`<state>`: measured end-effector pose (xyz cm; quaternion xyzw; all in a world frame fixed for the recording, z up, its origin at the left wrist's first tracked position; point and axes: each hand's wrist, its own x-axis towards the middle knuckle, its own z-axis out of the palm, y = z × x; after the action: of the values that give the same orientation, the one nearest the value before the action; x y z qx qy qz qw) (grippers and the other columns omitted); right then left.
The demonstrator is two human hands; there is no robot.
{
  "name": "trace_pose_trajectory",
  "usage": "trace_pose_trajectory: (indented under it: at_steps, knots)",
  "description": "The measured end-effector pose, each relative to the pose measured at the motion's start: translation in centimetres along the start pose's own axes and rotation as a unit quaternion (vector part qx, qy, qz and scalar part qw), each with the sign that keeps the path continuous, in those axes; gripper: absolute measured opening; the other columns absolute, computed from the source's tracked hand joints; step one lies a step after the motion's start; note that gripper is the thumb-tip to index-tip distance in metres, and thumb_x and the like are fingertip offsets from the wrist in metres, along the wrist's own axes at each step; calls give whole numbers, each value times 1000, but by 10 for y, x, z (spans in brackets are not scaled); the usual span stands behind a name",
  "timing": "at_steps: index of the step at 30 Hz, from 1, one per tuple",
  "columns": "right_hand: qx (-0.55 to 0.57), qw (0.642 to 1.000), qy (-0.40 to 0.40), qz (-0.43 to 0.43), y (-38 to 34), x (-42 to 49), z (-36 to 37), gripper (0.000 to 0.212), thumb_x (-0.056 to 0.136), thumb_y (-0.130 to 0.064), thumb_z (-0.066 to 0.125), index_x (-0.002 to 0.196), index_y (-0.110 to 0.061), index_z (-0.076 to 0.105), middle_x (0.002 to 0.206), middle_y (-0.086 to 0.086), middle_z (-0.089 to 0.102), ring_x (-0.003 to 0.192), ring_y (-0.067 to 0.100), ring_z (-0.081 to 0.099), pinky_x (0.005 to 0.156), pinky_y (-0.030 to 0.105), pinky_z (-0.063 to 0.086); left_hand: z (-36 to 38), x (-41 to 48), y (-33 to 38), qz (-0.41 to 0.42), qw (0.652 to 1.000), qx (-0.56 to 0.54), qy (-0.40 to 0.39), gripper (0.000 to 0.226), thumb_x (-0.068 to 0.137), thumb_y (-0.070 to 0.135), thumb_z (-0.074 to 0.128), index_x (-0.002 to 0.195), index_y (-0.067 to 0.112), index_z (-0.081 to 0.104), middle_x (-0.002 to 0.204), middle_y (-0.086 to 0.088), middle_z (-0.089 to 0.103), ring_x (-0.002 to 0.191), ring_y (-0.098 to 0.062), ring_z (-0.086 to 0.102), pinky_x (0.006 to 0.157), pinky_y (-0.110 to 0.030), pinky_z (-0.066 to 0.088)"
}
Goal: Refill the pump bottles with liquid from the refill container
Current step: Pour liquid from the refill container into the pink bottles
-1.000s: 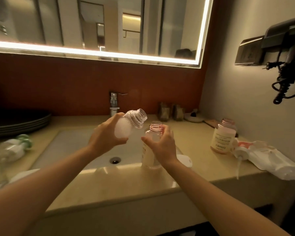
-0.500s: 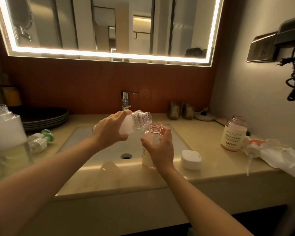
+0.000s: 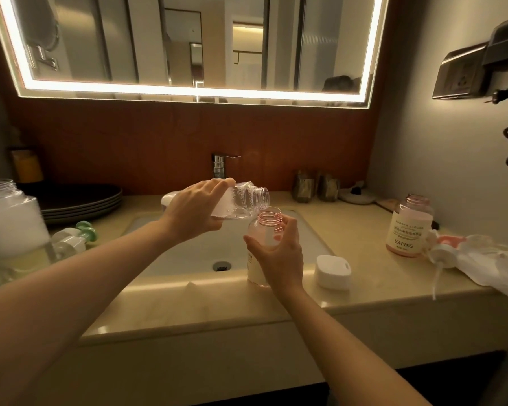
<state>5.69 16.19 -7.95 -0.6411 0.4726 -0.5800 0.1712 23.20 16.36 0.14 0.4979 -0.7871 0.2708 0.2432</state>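
Right hand [image 3: 279, 256] gripped the upright pink-tinted clear plastic pump bottle [image 3: 269, 220], neck open. Just beyond it, left hand [image 3: 197, 212] clasped the clear plastic refill container [image 3: 244, 200], lying nearly level, long axis pointing right, its mouth just above the bottle's rim. More tilt looked needed to pour.

You see dark plates [image 3: 84, 199] stacked at the worktop's [image 3: 352, 230] back left, a tap [image 3: 219, 166] behind the sink [image 3: 185, 253], and a lit mirror [image 3: 188, 39] above.

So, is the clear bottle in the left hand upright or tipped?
Tipped: the clear bottle lies nearly sideways, mouth near the pink bottle.
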Motion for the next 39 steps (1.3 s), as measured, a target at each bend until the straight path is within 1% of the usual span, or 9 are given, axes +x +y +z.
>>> trace_pose_trajectory:
  at_steps: [4,7,10,16,23,31,37,39]
  knots:
    - [4,1000,4,-10,1,0,1,73,67,-45,76,123,-17,37,121,3,53,101,16,51,74,23,43,-4,2,0,11,1000,13,-2,77,62,19,83,129,6,46,123,-14,58,107,-34,59,79,-42,52]
    - [2,1000,6,-9,2,0,1,74,67,-46,76,123,-18,37,121,3,53,102,16,51,75,25,44,-7,2,1,20,1000,20,-2,77,58,17,85,126,4,49,119,-16,60,103,-35,61,75,-42,53]
    - [3,1000,7,-10,3,0,2,73,67,-47,75,123,-20,37,122,2,53,99,12,49,74,26,45,-10,3,1,27,999,30,3,77,56,15,85,124,5,51,117,-15,61,101,-34,62,73,-40,53]
    - [-2,1000,8,-16,4,0,1,75,67,-47,75,125,-19,36,123,2,53,103,15,52,75,25,45,-14,6,1,45,998,43,3,81,51,14,88,123,2,52,115,-18,62,101,-35,62,79,-41,52]
    - [3,1000,6,-18,4,0,1,75,67,-46,76,126,-19,37,124,2,53,105,17,53,74,23,44,-18,8,2,59,996,60,1,84,46,15,91,120,-1,54,110,-20,63,95,-36,64,76,-41,53]
    - [3,1000,8,-17,4,0,2,75,67,-46,75,125,-19,37,123,3,53,104,17,52,74,24,45,-19,10,0,65,996,67,-7,83,53,16,88,125,2,51,117,-19,60,103,-36,61,85,-43,50]
    - [0,1000,6,-14,5,0,2,76,67,-47,75,125,-19,36,125,3,52,105,17,52,75,24,44,-22,11,0,74,994,76,1,83,47,15,91,120,0,54,111,-20,63,96,-37,64,78,-42,52]
    - [-3,1000,7,-14,5,0,2,76,67,-48,75,126,-19,36,125,3,52,104,14,51,74,23,43,-22,11,1,74,994,75,3,83,47,15,91,120,0,55,111,-21,63,96,-37,64,78,-43,53]
